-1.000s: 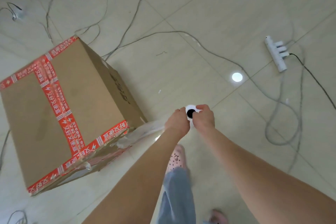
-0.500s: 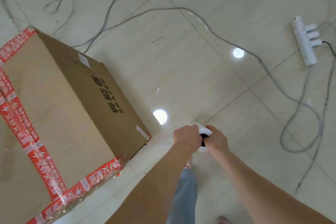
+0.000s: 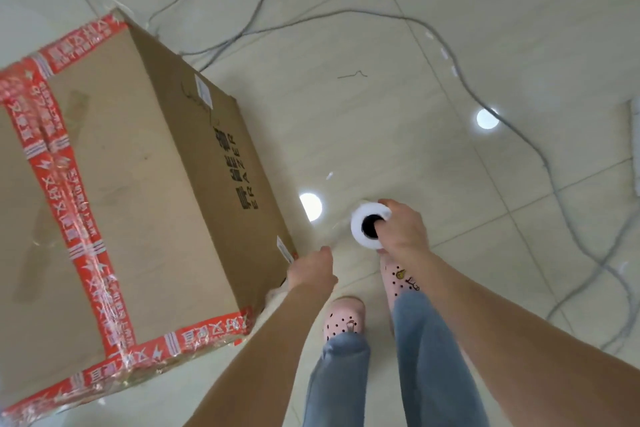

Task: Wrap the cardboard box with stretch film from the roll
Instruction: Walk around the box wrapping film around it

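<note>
A large cardboard box (image 3: 131, 204) sealed with red printed tape stands on the tiled floor at the left, with clear film clinging round its near lower edges. My right hand (image 3: 403, 229) grips a white stretch film roll (image 3: 358, 234), one finger in its black core, right of the box's near corner. A faint sheet of film (image 3: 332, 232) runs from the roll toward the box. My left hand (image 3: 311, 270) is at that corner, seen from its back, fingers curled under. Whether it holds film is hidden.
Grey cables (image 3: 519, 135) snake across the floor behind and to the right, and a white power strip (image 3: 635, 149) shows at the right edge. My feet in pink clogs (image 3: 343, 319) stand just below my hands. Ceiling lights reflect off the tiles.
My left hand has left the roll and moved left to the box's near corner. The right hand keeps the roll, and the box's printed side now faces me more.
</note>
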Tool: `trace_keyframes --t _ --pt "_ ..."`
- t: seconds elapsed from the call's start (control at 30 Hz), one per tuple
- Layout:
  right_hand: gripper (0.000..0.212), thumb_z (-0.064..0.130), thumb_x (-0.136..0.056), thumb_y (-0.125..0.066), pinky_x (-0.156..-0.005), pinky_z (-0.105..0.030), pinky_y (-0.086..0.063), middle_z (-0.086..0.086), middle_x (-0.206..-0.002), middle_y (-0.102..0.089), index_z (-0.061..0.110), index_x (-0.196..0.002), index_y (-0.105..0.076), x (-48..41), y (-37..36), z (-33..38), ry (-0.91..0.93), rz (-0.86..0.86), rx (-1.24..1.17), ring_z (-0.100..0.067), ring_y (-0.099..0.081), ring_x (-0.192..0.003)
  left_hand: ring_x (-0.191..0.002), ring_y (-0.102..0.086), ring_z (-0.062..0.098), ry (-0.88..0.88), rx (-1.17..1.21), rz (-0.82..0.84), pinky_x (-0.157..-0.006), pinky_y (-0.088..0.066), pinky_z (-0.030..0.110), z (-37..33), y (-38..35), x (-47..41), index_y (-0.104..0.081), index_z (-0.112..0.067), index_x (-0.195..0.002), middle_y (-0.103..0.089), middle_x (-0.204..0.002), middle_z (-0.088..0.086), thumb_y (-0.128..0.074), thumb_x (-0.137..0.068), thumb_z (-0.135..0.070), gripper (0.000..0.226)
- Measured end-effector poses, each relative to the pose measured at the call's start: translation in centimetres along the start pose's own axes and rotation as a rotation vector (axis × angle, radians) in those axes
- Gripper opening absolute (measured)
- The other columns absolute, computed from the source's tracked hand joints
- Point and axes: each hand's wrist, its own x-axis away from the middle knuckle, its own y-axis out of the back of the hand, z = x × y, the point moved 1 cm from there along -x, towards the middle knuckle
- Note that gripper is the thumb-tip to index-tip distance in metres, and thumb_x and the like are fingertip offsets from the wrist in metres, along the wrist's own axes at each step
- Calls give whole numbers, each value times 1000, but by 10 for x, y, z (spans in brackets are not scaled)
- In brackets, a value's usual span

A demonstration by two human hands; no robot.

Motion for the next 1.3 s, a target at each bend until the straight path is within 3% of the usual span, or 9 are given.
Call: trace_keyframes --t 0.07,0.23,0.5,0.63,0.77,0.87,0.97,1.1,1.3 --pt "47 8 -87 -46 -65 -37 -60 -4 -123 -60 24 -130 -56 -9 0 23 33 35 8 -28 -68 -80 -97 -64 26 37 -24 -112 -72 -51 32 6 12 -3 -60 -14 -113 -64 -107 7 -49 -95 -11 21" --pt "41 4 -83 -44 -71 -44 -58 -4 -108 -65 23 -114 -64 -25 -10 80 176 85 164 -33 -69 -79 -72 -56 25 195 212 -244 -59 -42 28 40 50 -9 -64 -8 -94 -61 -83 7 -43 -90 -8 21" --pt "38 7 -82 -45 -77 -40 -57 -5 -106 -65 24 -111 -64 -50 -37 140 290 110 411 -34 -67 -82 -76 -61 30 232 562 -487 -61 -51 33 79 87 -20 -57 -9 -94 -64 -84 9 -44 -91 -16 14" --pt "36 8 -80 -43 -77 -37 -57 -5 -99 -66 24 -105 -64 -56 -43 152 291 103 434 -33 -67 -80 -91 -61 23 144 944 -642 -79 -52 36 78 110 -32 -54 -13 -117 -64 -99 3 -50 -89 -14 28" --pt "28 18 -78 -54 -76 -39 -58 -2 -94 -67 22 -105 -61 -51 -47 155 131 174 177 -27 -69 -80 -112 -57 24 12 917 -438 -89 -47 30 62 134 -47 -33 -21 -145 -56 -126 8 -51 -92 -23 56" --pt "28 5 -78 -54 -74 -41 -60 -8 -98 -70 14 -102 -64 -44 -50 153 -106 291 -192 -27 -70 -84 -111 -57 27 51 745 -334 -91 -46 32 59 148 -57 -42 -20 -142 -58 -128 12 -45 -96 -16 46" --pt "25 -5 -83 -48 -73 -41 -60 -6 -90 -64 17 -86 -59 -44 -47 151 -127 288 -200 -31 -69 -84 -98 -59 26 70 690 -255 -89 -49 35 58 154 -62 -58 -9 -124 -62 -119 13 -46 -94 -9 32" --pt "27 -5 -84 -49 -71 -41 -60 -7 -94 -62 19 -93 -59 -48 -43 155 -167 256 -225 -32 -68 -86 -95 -63 30 88 665 -237 -79 -53 36 53 157 -65 -63 -9 -108 -65 -103 13 -46 -92 -8 23" --pt "28 0 -84 -50 -81 -41 -57 -7 -101 -65 20 -98 -63 -58 -42 167 -96 249 -63 -30 -65 -95 -94 -61 31 61 576 -218 -76 -51 36 59 167 -71 -57 -13 -120 -63 -110 13 -44 -92 -8 31"
